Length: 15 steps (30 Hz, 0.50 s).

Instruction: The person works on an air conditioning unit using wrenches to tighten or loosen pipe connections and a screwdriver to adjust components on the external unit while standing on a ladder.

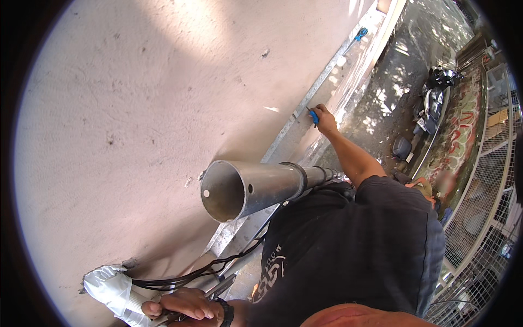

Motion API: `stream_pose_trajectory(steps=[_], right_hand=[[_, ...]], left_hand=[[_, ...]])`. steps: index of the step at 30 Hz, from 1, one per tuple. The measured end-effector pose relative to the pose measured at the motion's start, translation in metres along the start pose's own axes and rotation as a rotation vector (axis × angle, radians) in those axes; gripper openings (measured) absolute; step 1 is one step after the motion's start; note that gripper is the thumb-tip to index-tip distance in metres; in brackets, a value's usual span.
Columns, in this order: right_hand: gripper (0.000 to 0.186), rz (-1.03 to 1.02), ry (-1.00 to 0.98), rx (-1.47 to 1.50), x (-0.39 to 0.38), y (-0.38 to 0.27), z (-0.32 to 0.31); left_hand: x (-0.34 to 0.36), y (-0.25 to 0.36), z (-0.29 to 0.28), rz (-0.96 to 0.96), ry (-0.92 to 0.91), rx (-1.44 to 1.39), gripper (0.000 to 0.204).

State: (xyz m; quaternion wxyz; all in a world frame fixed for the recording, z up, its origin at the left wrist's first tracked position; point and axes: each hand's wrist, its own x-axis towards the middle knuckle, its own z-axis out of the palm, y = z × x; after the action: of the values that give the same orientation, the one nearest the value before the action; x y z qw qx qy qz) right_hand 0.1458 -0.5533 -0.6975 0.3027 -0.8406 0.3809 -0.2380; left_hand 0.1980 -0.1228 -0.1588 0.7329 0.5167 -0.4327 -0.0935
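Pale wall (136, 109); outstretched right hand (326, 120), fingers grasping blue tool (314, 117); left hand (188, 303), hold unclear

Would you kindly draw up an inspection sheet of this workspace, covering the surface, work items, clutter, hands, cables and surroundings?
Surface: rough pale pink wall; a narrow ledge runs along it.
Work items: small blue tool at the ledge, kind unclear; metal tool low in view, partly hidden; white wrapping at a broken wall opening; open-ended metal pipe with holes near its mouth.
Clutter: blue-handled tool lying farther along the ledge.
Hands: right hand closed on the small blue tool; left hand appears closed on the metal tool, beside the wrapping.
Cables: black cables run from the wrapping toward the torso.
Surroundings: parked motorcycle, wire mesh, another person partly visible.
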Motion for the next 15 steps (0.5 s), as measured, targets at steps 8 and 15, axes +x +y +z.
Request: stream_pose_trajectory(steps=[8, 15], right_hand=[[0.017, 0.088, 0.111, 0.134, -0.012, 0.004, 0.001], [0.018, 0.08, 0.097, 0.146, 0.0, 0.006, -0.006]], left_hand=[[-0.006, -0.002, 0.004, -0.001, 0.095, -0.031, 0.066], [-0.003, -0.007, 0.021, 0.073, 0.164, 0.167, 0.068]])
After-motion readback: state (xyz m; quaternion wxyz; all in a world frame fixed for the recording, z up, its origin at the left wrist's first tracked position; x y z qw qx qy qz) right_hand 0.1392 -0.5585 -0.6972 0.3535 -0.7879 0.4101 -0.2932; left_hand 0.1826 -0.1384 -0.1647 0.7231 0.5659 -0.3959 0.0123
